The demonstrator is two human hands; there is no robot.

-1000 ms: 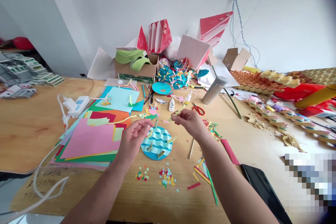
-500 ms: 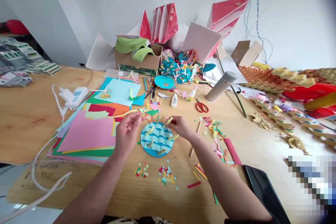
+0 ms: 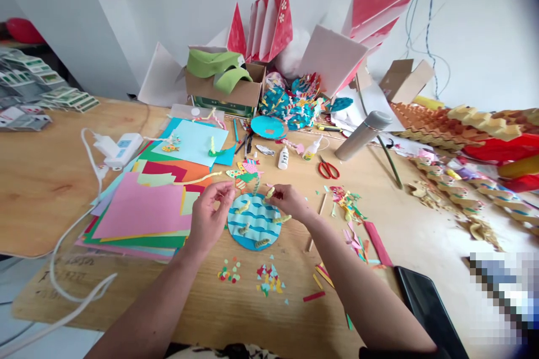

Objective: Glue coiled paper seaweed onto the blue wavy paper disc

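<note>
Right hand point(image 3: 290, 200): pinched on a pale twist point(image 3: 270, 193) at the upper right edge of the blue disc point(image 3: 263, 224). One second ago it was beyond the disc, near the bottles; it now sits closer, and the scissors point(image 3: 328, 168), then partly covered, show whole. Left hand point(image 3: 210, 213): thumb and forefinger near each other at the disc's upper left; I cannot tell whether the tips meet.

Writing: dark handwriting on the table point(image 3: 138, 314), lower left, illegible; label on the white bottle point(image 3: 283, 158) too small to read.

Count: four pale twists on the disc, one green twist point(image 3: 256, 185) at its top edge, two bottles, one flask point(image 3: 362, 136).
</note>
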